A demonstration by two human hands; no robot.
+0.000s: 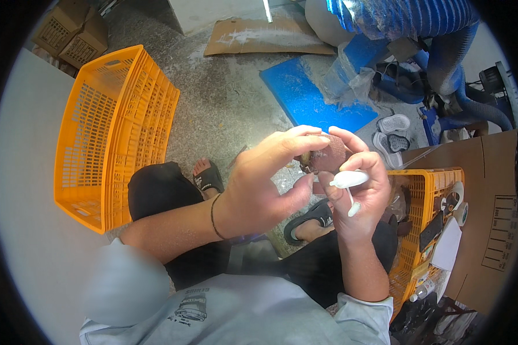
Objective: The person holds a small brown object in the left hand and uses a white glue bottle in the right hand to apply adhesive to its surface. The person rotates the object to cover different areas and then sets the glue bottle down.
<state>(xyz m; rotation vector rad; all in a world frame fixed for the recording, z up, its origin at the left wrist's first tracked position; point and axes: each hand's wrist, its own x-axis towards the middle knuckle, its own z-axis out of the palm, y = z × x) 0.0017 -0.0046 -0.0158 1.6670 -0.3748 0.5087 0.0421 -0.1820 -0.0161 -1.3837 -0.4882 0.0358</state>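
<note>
In front of my body, a rounded reddish-brown piece (331,154) with a rough, dusty-looking surface is held up between my hands. Its left side is darker, with a yellowish patch; its exact kind I cannot make out. My left hand (262,181) grips that side, fingers along the top and thumb below. From the right, my right hand (362,192) supports the piece with its fingertips. The same hand also holds a small white squeeze bottle (351,179) against the palm. The bottle's nozzle points left, and its tethered cap (354,209) hangs below.
Stacked yellow plastic crates (112,138) stand at my left. At my right, another yellow crate (411,253) carries tape rolls, a dark phone-like slab and papers beside a large cardboard box (489,218). Ahead lie a blue board (305,95), a ribbed blue hose (408,17) and shoes (388,146).
</note>
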